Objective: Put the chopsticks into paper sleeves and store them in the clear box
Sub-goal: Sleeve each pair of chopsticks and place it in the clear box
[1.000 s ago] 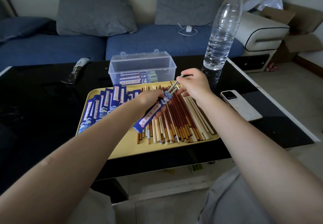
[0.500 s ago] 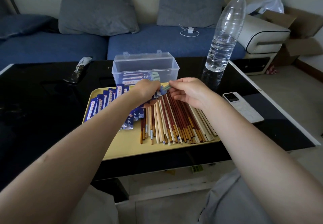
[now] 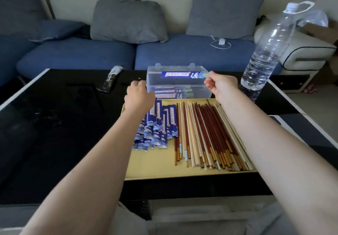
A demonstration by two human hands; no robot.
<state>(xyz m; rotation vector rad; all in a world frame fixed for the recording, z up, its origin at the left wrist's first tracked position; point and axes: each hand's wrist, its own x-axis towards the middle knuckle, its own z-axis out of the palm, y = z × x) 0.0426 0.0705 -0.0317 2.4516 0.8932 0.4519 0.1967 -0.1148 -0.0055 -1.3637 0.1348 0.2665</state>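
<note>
My right hand [image 3: 222,86] pinches the green end of a pair of chopsticks in a blue paper sleeve [image 3: 180,74] and holds it level over the open top of the clear box [image 3: 151,86]. Several sleeved pairs lie at the box's bottom. My left hand [image 3: 140,96] is at the box's left front corner with nothing visible in it, its fingertips against the wall. On the yellow tray [image 3: 155,165] a fan of empty blue sleeves [image 3: 157,128] lies left of a row of loose red-brown and pale chopsticks [image 3: 206,134].
The tray sits on a black glass table [image 3: 64,124] with a white rim. A tall water bottle [image 3: 268,51] stands right of the box. A dark wrapper [image 3: 111,79] lies at the far left. A blue sofa [image 3: 82,55] with grey cushions is behind.
The sleeved pair has gone from both hands over the tray to my right hand alone, lifted back over the box. My left hand let go and moved to the box's left corner.
</note>
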